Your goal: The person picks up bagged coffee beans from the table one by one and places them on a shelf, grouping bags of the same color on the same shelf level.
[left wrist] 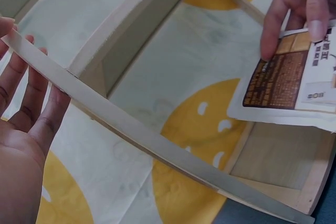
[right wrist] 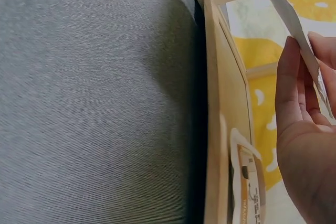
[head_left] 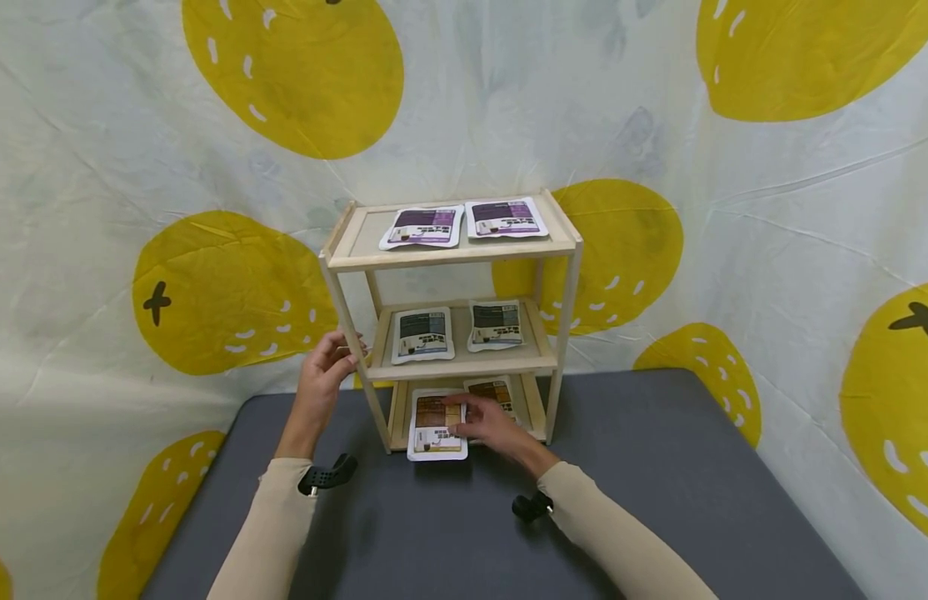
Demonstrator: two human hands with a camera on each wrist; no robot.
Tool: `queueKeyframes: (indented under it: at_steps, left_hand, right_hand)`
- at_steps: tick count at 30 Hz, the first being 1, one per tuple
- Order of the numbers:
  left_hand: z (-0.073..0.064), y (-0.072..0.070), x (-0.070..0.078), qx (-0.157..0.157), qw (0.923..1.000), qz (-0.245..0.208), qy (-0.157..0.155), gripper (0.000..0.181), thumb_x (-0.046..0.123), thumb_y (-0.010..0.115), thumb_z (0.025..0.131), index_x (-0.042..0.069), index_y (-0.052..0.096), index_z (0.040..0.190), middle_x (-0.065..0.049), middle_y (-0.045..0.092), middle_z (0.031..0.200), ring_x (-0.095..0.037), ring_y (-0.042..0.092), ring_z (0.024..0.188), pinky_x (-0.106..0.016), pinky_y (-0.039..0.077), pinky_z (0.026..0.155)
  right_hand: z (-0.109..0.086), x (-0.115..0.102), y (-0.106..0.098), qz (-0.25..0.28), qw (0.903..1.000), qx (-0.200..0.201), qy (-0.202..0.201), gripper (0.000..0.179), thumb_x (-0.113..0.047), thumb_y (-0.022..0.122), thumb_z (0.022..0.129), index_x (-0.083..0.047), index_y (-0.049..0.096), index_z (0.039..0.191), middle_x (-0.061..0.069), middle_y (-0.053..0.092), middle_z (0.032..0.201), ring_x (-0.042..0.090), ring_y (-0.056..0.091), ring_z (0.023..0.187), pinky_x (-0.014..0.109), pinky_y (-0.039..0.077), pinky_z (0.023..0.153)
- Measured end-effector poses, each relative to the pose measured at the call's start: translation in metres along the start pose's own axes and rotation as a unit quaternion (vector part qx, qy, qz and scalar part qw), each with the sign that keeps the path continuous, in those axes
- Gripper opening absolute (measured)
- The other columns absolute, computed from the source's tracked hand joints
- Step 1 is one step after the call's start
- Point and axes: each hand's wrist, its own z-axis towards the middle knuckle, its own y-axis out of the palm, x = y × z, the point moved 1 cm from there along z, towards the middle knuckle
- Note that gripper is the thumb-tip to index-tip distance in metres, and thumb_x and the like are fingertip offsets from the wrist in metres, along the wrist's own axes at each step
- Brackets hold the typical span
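Observation:
My right hand (head_left: 497,429) pinches a flat white pouch with a brown label (head_left: 432,446) between thumb and fingers, at the front left of the bottom shelf (head_left: 399,417). In the right wrist view this pouch (right wrist: 286,11) appears edge-on, raised off the shelf. My left hand (head_left: 321,379) holds the front left post (head_left: 344,308) of the wooden three-tier rack, its thumb and fingers on either side of the post (left wrist: 131,124). A second brown-labelled pouch (head_left: 501,390) lies at the right of the bottom shelf, partly behind my right hand.
Two dark-labelled pouches, left (head_left: 422,335) and right (head_left: 496,325), lie on the middle shelf. Two purple-labelled pouches, left (head_left: 422,227) and right (head_left: 505,218), lie on top. The rack stands on a dark grey table (head_left: 629,467) against a fruit-patterned cloth (head_left: 464,100).

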Motion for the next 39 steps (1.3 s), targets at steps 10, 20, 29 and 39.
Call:
queueKeyframes:
  at_steps: [10,20,29,39]
  left_hand:
    - [0.001,0.000,0.002,0.002,1.0000,0.000,-0.003,0.034,0.001,0.058,0.101,-0.015,0.049,0.130,-0.020,0.061,0.113,-0.034,0.061,0.107,-0.028,0.055,0.085]
    - [-0.001,-0.002,-0.003,-0.004,1.0000,0.000,-0.005,0.034,0.002,0.057,0.102,-0.015,0.048,0.130,-0.021,0.059,0.115,-0.025,0.063,0.106,-0.028,0.055,0.086]
    - [-0.001,-0.001,0.000,-0.001,1.0000,-0.001,-0.005,0.035,0.002,0.058,0.101,-0.013,0.049,0.130,-0.021,0.059,0.116,-0.030,0.062,0.108,-0.028,0.056,0.088]
    - [0.000,-0.001,-0.002,-0.005,0.9999,-0.009,-0.006,0.035,0.003,0.058,0.102,-0.013,0.048,0.131,-0.014,0.060,0.115,-0.034,0.060,0.109,-0.029,0.055,0.089]
  right_hand:
    - [0.015,-0.007,-0.006,-0.021,0.9996,-0.016,-0.005,0.052,-0.022,0.072,0.096,-0.017,0.055,0.146,0.007,0.051,0.150,0.021,0.061,0.104,0.043,0.054,0.086]
    - [0.028,-0.007,-0.011,-0.066,0.9976,-0.021,0.004,0.054,-0.031,0.073,0.095,-0.026,0.055,0.145,-0.002,0.049,0.152,0.029,0.049,0.135,0.048,0.049,0.101]
    - [0.041,0.000,-0.017,-0.017,0.9991,-0.037,0.016,0.057,-0.020,0.075,0.093,-0.021,0.054,0.147,0.004,0.040,0.159,0.036,0.031,0.149,0.057,0.037,0.112]
    - [0.045,0.010,-0.024,-0.056,0.9957,-0.029,0.068,0.081,-0.037,0.077,0.090,-0.022,0.035,0.158,0.009,0.029,0.165,0.039,0.031,0.149,0.058,0.036,0.113]
